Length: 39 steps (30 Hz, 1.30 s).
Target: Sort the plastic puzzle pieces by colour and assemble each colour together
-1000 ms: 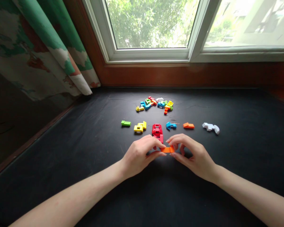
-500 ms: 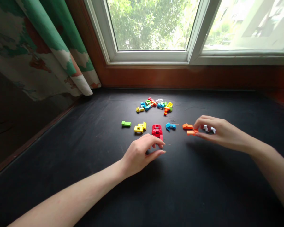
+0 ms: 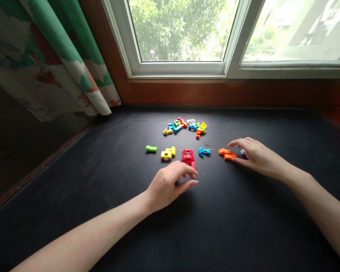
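Small plastic pieces stand in a row sorted by colour on the black surface. My right hand [image 3: 251,155] is open beside two orange pieces [image 3: 227,153], thumb and fingers apart around their right end. White pieces [image 3: 243,152] lie behind that hand, mostly hidden by it. My left hand [image 3: 171,181] hovers low with fingers bent and thumb apart, holding nothing, just in front of the red pieces [image 3: 188,155] and partly covering them. Between the hands sits a blue piece [image 3: 204,152]. Farther left are yellow pieces [image 3: 167,153] and green ones [image 3: 151,149].
A loose pile of mixed-colour pieces [image 3: 178,126] lies farther back on the black tabletop [image 3: 124,234]. Beyond it a wooden sill [image 3: 175,92] runs under a window. A patterned curtain [image 3: 93,90] hangs at the left edge.
My right hand has let go of an orange piece, which now rests against the other orange one. Its fingers have spread. My left hand has stayed in place.
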{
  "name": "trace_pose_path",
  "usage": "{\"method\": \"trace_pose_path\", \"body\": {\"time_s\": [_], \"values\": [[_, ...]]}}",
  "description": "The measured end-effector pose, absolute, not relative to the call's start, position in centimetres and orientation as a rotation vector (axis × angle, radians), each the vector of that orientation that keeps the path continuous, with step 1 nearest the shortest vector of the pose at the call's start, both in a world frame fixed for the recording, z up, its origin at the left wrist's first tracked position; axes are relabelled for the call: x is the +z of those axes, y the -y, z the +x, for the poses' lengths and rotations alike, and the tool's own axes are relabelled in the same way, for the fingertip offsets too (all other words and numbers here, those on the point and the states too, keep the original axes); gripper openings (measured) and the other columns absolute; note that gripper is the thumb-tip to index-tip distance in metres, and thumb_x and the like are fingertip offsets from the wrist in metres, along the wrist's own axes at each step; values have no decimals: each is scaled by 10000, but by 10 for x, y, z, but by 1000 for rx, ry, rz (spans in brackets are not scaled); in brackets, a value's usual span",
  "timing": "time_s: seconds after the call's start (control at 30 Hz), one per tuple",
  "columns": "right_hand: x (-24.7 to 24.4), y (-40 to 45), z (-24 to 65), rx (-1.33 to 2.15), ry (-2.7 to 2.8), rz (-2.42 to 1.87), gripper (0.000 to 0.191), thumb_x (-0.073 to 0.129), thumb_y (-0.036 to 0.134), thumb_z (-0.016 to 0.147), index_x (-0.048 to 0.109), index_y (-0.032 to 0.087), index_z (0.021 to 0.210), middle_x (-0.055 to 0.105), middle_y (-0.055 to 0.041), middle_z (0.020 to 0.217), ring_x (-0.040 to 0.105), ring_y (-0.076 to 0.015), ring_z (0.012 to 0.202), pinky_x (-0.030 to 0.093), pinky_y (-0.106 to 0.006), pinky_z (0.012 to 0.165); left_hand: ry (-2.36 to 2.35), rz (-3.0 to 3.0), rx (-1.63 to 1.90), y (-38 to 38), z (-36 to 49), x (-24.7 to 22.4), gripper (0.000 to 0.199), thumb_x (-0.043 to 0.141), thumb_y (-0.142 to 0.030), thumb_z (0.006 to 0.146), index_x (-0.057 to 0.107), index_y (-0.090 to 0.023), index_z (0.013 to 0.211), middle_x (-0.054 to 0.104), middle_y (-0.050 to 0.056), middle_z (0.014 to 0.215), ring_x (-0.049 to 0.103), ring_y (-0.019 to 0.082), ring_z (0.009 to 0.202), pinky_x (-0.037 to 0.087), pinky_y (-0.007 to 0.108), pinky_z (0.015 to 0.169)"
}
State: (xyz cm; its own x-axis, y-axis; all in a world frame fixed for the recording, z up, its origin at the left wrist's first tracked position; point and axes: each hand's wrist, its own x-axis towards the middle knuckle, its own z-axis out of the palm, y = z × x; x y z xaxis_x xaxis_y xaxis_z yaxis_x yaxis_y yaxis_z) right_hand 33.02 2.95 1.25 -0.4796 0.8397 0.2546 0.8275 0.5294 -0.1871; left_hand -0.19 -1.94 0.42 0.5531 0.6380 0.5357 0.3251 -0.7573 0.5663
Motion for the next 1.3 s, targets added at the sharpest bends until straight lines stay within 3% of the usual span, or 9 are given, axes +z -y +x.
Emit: {"method": "trace_pose_path", "body": {"time_s": [0.13,0.43,0.63,0.8,1.0,1.1,1.3], "values": [[8,-32,329,82,2472,-1368,367,565,450,931,617,224,1215,683,-124,1144,639,-296,1028,502,-447,896,-786,2385,1054,20,-2,5,106,638,-222,919,646,-155,1000,732,72,942,673,160,832,559,266,776],[7,-32,324,120,2496,-1296,281,552,381,946,648,228,1162,713,-106,1070,648,-287,990,513,-442,873,-783,2392,1058,20,-2,6,109,641,-220,915,652,-150,997,732,78,942,666,157,819,563,270,780],[14,-26,316,22,2469,-1234,334,554,368,943,609,221,1238,689,-121,1207,630,-307,1117,496,-466,937,-784,2409,1057,20,-1,9,103,622,-220,927,652,-156,1001,733,75,930,676,161,824,567,271,776],[16,-11,291,-13,2396,-1082,266,515,238,950,629,226,1191,692,-121,1185,629,-291,1097,496,-470,946,-799,2533,1074,12,-5,16,115,611,-212,932,642,-168,1034,736,77,976,687,181,905,559,305,851],[0,3,265,173,2406,-884,311,507,101,909,621,247,1159,686,-99,1170,624,-258,1098,510,-448,946,-1254,2605,915,-21,-22,30,193,594,-229,927,608,-177,1113,683,86,1066,651,228,975,547,360,845],[-4,5,262,233,2391,-847,321,502,79,899,611,242,1153,674,-100,1167,616,-247,1110,513,-434,959,-1505,2581,807,-48,-33,35,235,576,-223,923,602,-162,1148,657,105,1134,628,257,1057,522,412,931],[-5,6,263,299,2378,-839,283,511,84,908,606,225,1134,657,-114,1159,609,-245,1104,520,-428,960,-1750,2549,499,-104,-42,33,381,638,-316,896,596,-125,1222,650,150,1252,610,291,1164,492,391,1003]]}}
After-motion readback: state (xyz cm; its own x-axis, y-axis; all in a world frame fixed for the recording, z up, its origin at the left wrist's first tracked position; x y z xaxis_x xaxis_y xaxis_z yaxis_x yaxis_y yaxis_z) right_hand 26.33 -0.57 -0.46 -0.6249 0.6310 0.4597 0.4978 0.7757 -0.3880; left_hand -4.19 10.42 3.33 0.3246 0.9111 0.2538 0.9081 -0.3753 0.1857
